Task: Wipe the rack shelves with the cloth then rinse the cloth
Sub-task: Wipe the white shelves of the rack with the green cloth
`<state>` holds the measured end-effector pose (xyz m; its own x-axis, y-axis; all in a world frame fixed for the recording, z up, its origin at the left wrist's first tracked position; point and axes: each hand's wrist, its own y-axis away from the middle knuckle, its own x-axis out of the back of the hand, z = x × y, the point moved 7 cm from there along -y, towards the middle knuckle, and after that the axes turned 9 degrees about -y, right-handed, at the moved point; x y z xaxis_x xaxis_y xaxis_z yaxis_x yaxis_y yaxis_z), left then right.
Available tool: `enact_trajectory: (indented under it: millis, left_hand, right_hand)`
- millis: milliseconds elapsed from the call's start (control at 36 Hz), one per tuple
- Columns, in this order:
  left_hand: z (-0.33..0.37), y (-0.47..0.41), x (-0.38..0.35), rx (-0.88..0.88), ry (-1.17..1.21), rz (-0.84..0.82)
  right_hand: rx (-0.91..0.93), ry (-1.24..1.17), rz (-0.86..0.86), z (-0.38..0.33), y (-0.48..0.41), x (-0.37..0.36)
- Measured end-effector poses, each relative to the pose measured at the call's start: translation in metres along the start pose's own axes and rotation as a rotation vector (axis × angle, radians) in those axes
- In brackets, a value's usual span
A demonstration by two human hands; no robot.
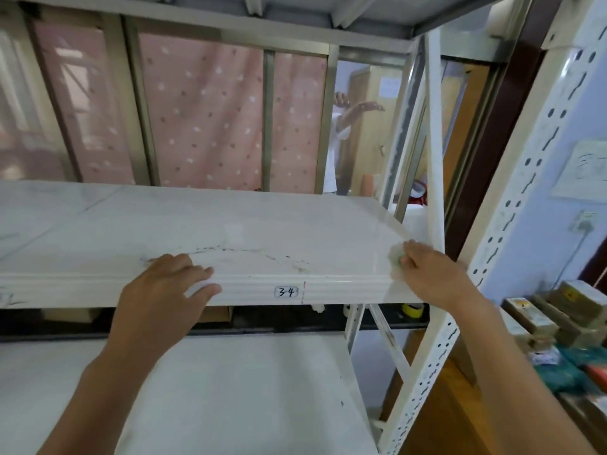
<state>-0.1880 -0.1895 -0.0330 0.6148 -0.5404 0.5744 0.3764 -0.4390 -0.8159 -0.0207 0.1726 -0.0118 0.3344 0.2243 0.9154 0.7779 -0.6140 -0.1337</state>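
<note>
A white metal rack shelf (230, 231) spans the middle of the view, with dark smudges near its front edge and a label reading 3-4 on the front lip. My left hand (164, 297) grips that front lip, fingers on top and thumb on the edge. At the shelf's front right corner my right hand (430, 274) presses a pale, whitish-green cloth (395, 257) onto the surface; most of the cloth is hidden under the fingers. A lower white shelf (246, 389) lies beneath.
A white perforated rack upright (512, 224) and diagonal braces stand at the right. Boxes and packets (565, 323) lie on a wooden surface at the far right. Behind the rack are glass panels with a pink dotted curtain, and a person (341, 133) beyond.
</note>
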Motion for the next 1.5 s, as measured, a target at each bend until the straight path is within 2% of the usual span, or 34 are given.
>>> enact_trajectory:
  millis: [139, 222, 444, 583, 750, 1000, 1111, 1250, 1417, 1500]
  left_hand:
    - [-0.006, 0.007, 0.011, 0.019, 0.053, 0.045]
    - [-0.033, 0.020, 0.025, 0.041, -0.008, 0.117]
    - [-0.138, 0.037, 0.046, 0.275, -0.098, -0.026]
    - [-0.154, 0.033, 0.043, 0.223, -0.106, -0.030]
    - [-0.162, 0.031, 0.037, 0.168, -0.102, -0.054]
    - [-0.165, 0.035, 0.035, 0.139, -0.105, 0.034]
    - [-0.166, 0.036, 0.033, 0.141, -0.098, 0.047]
    - [-0.166, 0.038, 0.032, 0.181, -0.113, 0.059]
    - [-0.165, 0.038, 0.035, 0.201, -0.081, 0.052]
    - [-0.166, 0.039, 0.034, 0.215, -0.074, 0.042]
  right_hand:
    - [0.138, -0.080, -0.040, -0.046, 0.014, -0.027]
    - [0.223, -0.111, -0.060, -0.089, 0.022, -0.046]
    - [0.354, -0.186, -0.120, -0.192, 0.042, -0.089]
    - [0.468, -0.168, -0.168, -0.246, 0.054, -0.110]
    - [0.484, -0.164, -0.086, -0.236, 0.056, -0.097]
    - [0.211, -0.161, 0.172, -0.131, 0.053, -0.048]
    - [0.205, -0.020, 0.162, -0.120, 0.044, -0.031]
    - [0.101, 0.133, 0.042, -0.151, 0.027, -0.041]
    - [0.321, 0.051, -0.113, -0.247, 0.022, -0.078]
    - [0.454, -0.011, -0.134, -0.287, 0.039, -0.094]
